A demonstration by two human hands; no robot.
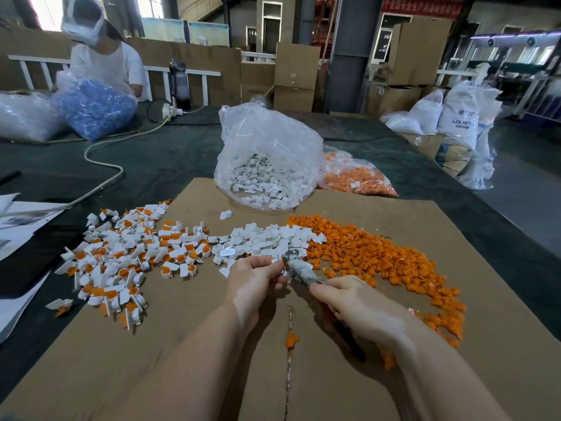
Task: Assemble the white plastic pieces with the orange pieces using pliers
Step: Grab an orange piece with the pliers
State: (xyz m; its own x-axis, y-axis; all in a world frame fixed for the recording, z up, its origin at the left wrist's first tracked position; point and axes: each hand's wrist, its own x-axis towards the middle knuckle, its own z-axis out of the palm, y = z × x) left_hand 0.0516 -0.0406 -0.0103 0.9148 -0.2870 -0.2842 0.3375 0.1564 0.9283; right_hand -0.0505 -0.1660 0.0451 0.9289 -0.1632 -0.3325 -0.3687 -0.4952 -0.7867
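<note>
My right hand (358, 311) grips the pliers (300, 270) by their handles, with the jaws pointing up and left. My left hand (258, 279) pinches a small white piece at the jaws; the piece is mostly hidden by my fingers. Just beyond my hands lies a heap of loose white pieces (267, 241). A broad spread of orange pieces (379, 256) runs to the right of it. On the left lies a pile of joined white-and-orange pieces (127, 256). All of this rests on a brown cardboard sheet (188, 344).
A clear bag of white pieces (264, 177) stands behind the heaps, with a bag of orange pieces (358, 177) to its right. A stray orange piece (292, 340) lies near me. Papers (18, 226) and a hose (100, 156) lie left. Another person (100, 56) sits far left.
</note>
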